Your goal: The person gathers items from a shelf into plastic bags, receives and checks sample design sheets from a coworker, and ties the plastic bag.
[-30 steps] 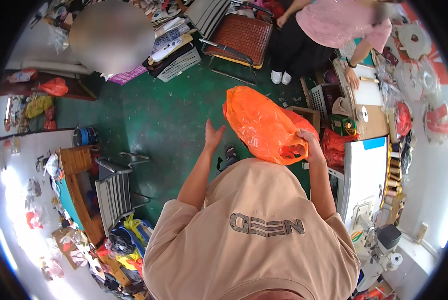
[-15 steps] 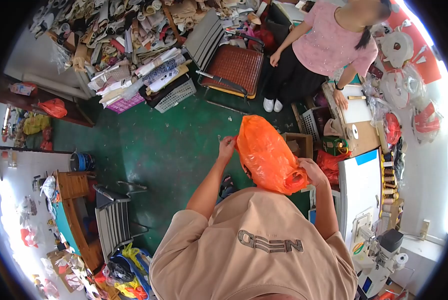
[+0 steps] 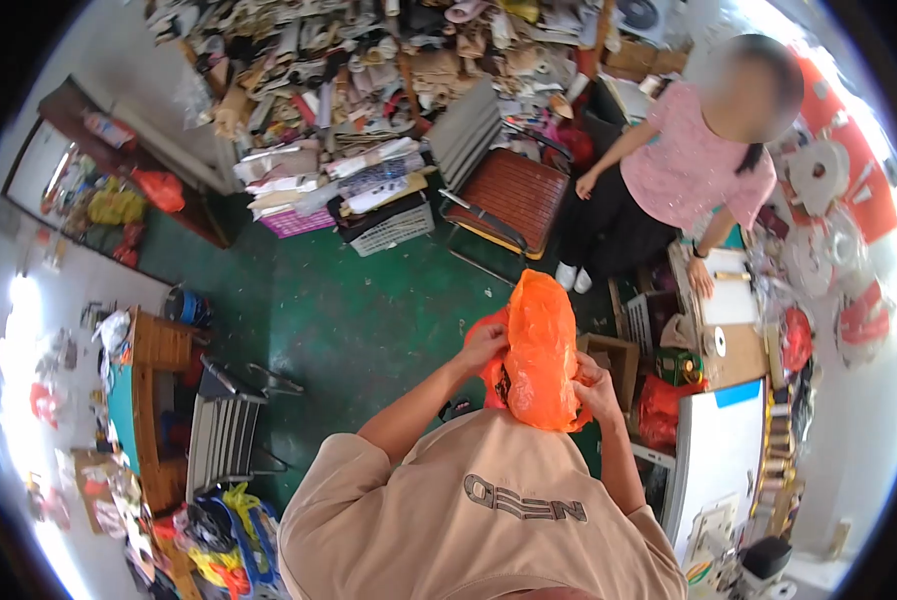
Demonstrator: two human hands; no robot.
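An orange plastic bag (image 3: pixel 541 345) is held upright against the front of the beige shirt, bulging and partly see-through, with something dark showing low on its left side. What it contains cannot be made out. My left hand (image 3: pixel 485 346) is closed on the bag's left edge. On the opposite side, my right hand (image 3: pixel 595 388) grips the bag near its lower right edge, fingers bent around the plastic.
A person in a pink top (image 3: pixel 668 170) stands ahead on the right, one hand on a worktable (image 3: pixel 736 350). Chairs stand ahead (image 3: pixel 513 195) and at the left (image 3: pixel 223 440). A cardboard box (image 3: pixel 618 365) and white-topped sewing table (image 3: pixel 713 450) are at the right.
My left hand, open and apart from the bag at first, now grips it. The bag has turned more upright and moved closer to the body. The view has shifted.
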